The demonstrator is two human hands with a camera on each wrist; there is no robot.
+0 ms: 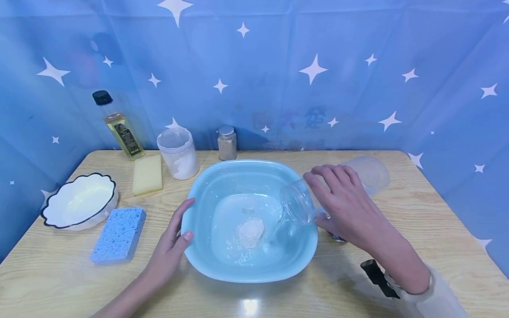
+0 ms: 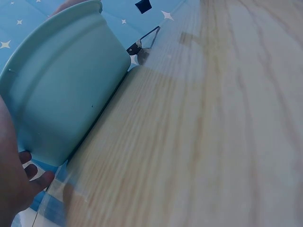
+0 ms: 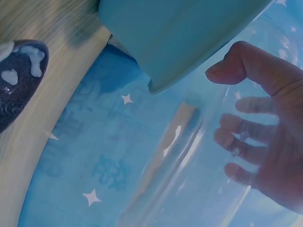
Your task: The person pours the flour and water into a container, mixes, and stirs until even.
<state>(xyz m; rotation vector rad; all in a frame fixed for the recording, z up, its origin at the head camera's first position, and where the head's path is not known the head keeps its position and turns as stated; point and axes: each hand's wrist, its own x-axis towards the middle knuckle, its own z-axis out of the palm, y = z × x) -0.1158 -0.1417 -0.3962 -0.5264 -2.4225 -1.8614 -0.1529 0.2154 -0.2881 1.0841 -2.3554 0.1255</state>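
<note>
Jar (image 1: 318, 194), clear plastic, lies tipped on its side in the right hand (image 1: 350, 207), mouth down over the basin (image 1: 199, 247) and base pointing away toward the far right of the table (image 1: 437, 212). The right fingers (image 1: 330, 176) curl over the top of the jar, and the right wrist view shows the thumb (image 3: 246, 61) pressed on one side with three fingers seen through the clear wall on the other, so the grip wraps round it. Just below the jar's mouth, water pools in the basin bottom around a pale lump (image 1: 250, 232) of dough or powder.

The left hand (image 1: 175, 247) rests against the basin's near-left rim, fingers fairly straight along the outer wall and the thumb (image 1: 187, 237) hooked over the edge. In the left wrist view the basin wall (image 2: 61, 94) sits right against the palm.

Left of the left fingers lies a blue sponge (image 1: 119, 234), and beyond it a white bowl (image 1: 79, 201) with a dark scalloped rim. Farther from the fingers, along the backdrop, stand a yellow sponge (image 1: 147, 174), an oil bottle (image 1: 119, 126), a white tub (image 1: 178, 152) and a small shaker (image 1: 227, 142). A dark lid (image 3: 19, 80) lies on the table just under the right hand.
</note>
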